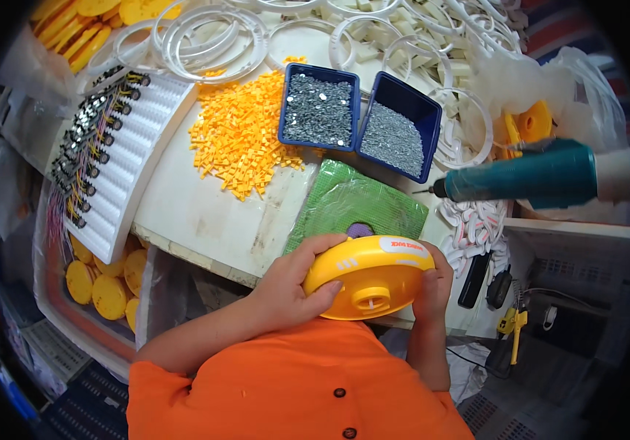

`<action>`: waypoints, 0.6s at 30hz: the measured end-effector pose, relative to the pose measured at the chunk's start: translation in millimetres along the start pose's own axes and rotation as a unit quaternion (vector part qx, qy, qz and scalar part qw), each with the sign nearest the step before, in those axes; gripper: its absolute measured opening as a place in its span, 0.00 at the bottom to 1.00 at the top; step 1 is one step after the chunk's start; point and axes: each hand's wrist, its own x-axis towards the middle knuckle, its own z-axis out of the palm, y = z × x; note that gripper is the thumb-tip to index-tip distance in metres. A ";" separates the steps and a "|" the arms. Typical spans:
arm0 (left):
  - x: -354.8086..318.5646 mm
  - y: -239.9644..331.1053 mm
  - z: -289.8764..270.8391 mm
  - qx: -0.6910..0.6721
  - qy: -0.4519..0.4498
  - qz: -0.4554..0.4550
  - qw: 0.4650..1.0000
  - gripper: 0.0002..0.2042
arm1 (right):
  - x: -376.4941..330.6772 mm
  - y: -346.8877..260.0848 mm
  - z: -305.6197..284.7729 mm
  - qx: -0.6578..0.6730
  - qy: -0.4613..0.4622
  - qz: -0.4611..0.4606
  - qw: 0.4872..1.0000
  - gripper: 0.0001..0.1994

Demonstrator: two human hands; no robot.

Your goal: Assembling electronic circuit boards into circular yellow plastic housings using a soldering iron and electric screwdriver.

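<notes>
Both my hands hold a round yellow plastic housing at the table's near edge, close to my body. It is tilted, showing a raised ring around a central opening and a white label on its rim. My left hand grips its left side, thumb on the face and fingers behind. On the opposite side, my right hand is wrapped around the edge, its fingertips partly hidden. Just beyond the housing lies a green padded mat with a small purple patch.
Two blue bins of small metal parts stand behind the mat, beside a pile of small yellow pieces. A teal electric screwdriver juts in from the right. White rings lie at the back. A white foam tray holds wired parts.
</notes>
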 end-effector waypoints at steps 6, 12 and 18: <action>17.5 18.8 1.3 -0.020 0.005 -0.019 1.000 0.28 | -3.7 -13.0 8.1 -0.077 0.037 -0.049 0.995 0.38; 24.4 21.0 -1.4 -0.001 -0.006 0.054 0.999 0.32 | 0.8 -28.7 0.3 -0.092 0.017 -0.119 0.989 0.37; 70.3 47.1 -39.3 0.148 -0.099 0.174 0.969 0.37 | 14.5 -35.4 -24.0 -0.029 -0.100 -0.071 0.992 0.45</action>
